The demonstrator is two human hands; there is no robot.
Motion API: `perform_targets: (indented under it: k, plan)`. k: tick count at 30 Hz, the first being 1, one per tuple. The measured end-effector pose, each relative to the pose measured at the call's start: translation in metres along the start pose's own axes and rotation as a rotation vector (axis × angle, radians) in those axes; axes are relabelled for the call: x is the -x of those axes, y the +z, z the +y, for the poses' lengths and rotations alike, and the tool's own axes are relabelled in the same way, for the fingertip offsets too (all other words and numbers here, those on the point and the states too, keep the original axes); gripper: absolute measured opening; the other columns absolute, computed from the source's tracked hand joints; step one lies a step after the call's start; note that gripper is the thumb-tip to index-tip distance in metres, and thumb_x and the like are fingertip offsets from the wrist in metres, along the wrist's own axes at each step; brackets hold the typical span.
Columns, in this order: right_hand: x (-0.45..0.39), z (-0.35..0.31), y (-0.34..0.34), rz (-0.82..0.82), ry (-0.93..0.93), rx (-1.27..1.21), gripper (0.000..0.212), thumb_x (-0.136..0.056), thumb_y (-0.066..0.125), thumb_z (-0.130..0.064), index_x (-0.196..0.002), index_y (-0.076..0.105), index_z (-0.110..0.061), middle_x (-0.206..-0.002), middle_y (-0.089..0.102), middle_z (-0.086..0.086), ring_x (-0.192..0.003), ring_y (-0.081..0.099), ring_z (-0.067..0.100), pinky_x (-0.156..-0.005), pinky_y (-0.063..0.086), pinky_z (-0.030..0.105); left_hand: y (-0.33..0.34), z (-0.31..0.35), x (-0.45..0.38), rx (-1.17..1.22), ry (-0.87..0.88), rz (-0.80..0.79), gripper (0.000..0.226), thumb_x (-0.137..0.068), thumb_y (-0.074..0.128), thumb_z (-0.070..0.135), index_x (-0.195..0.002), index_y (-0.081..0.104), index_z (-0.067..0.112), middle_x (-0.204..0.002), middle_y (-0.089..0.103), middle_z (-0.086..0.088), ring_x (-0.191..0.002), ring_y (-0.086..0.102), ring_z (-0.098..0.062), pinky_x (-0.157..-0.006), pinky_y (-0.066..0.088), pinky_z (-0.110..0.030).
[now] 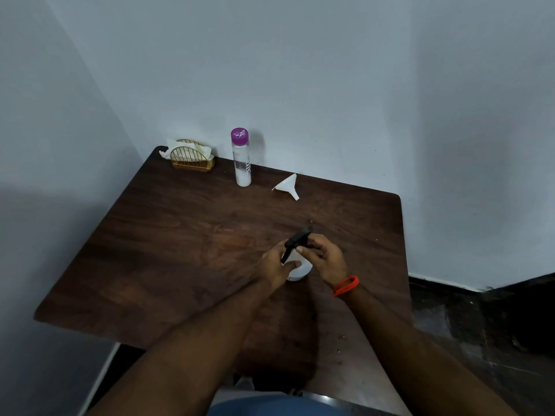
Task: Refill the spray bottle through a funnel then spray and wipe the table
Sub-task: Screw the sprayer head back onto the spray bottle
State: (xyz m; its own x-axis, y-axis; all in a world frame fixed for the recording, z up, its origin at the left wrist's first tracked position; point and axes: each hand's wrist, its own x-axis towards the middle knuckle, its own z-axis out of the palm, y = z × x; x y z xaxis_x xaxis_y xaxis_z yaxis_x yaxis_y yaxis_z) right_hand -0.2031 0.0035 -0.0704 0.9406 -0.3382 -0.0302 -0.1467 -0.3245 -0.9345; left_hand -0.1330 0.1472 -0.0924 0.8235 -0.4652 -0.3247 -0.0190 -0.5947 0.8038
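A small white spray bottle (pixel 298 270) stands on the dark wooden table (pixel 180 235), right of centre. My left hand (pixel 274 265) grips its white body. My right hand (pixel 326 258) pinches the black trigger head (pixel 295 240) on top of the bottle. A white funnel (pixel 287 185) lies on its side farther back. A clear bottle with a purple cap (pixel 241 157) stands upright near the wall, holding clear liquid.
A gold wire holder with white napkins (pixel 192 157) sits at the table's back left corner. Walls close off the back and left. The table's right edge drops to a dark floor (pixel 480 325). An orange band (pixel 347 286) circles my right wrist.
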Motion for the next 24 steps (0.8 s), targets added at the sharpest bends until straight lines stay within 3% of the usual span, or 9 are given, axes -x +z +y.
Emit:
perform_targets:
  k: [7, 11, 15, 19, 24]
  plan:
    - [0.005, -0.002, 0.007, 0.051, 0.079, -0.116, 0.026, -0.084, 0.075, -0.021, -0.109, 0.067, -0.015, -0.106, 0.071, -0.006, -0.101, 0.065, 0.004, -0.086, 0.05, 0.018, 0.0, 0.002, 0.002, 0.015, -0.034, 0.021, 0.061, -0.08, 0.077, 0.037, -0.134, 0.056, 0.017, -0.132, 0.061, -0.004, -0.122, 0.054, -0.023, -0.096, 0.044, -0.031]
    - [0.005, -0.001, 0.01, 0.076, 0.083, -0.128, 0.031, -0.08, 0.079, -0.024, -0.107, 0.065, -0.02, -0.108, 0.071, -0.004, -0.103, 0.066, 0.008, -0.087, 0.053, 0.022, 0.0, 0.002, 0.002, 0.024, -0.039, 0.018, 0.057, -0.081, 0.076, 0.035, -0.132, 0.057, 0.018, -0.129, 0.062, -0.003, -0.121, 0.054, -0.022, -0.089, 0.04, -0.025]
    - [0.004, 0.0, 0.014, 0.096, 0.092, -0.125, 0.031, -0.078, 0.081, -0.027, -0.103, 0.063, -0.024, -0.105, 0.071, -0.006, -0.099, 0.066, 0.002, -0.08, 0.053, 0.018, -0.002, 0.003, 0.003, 0.032, -0.051, 0.016, 0.057, -0.081, 0.076, 0.032, -0.133, 0.056, 0.019, -0.129, 0.062, -0.002, -0.121, 0.055, -0.02, -0.089, 0.039, -0.024]
    - [0.002, 0.006, 0.017, 0.115, 0.117, -0.129, 0.038, -0.074, 0.084, -0.034, -0.1, 0.059, -0.022, -0.104, 0.071, -0.002, -0.099, 0.067, 0.011, -0.082, 0.056, 0.029, -0.003, 0.005, 0.003, 0.021, -0.061, 0.004, 0.054, -0.082, 0.075, 0.028, -0.132, 0.057, 0.018, -0.13, 0.062, -0.005, -0.122, 0.054, -0.023, -0.089, 0.041, -0.026]
    - [-0.002, 0.003, 0.022, 0.113, 0.126, -0.118, 0.036, -0.078, 0.081, -0.026, -0.103, 0.056, -0.023, -0.105, 0.067, -0.001, -0.1, 0.065, 0.014, -0.085, 0.054, 0.031, -0.003, 0.005, 0.001, 0.055, -0.142, 0.012, 0.057, -0.081, 0.076, 0.028, -0.133, 0.058, 0.014, -0.128, 0.064, -0.007, -0.118, 0.057, -0.024, -0.089, 0.046, -0.029]
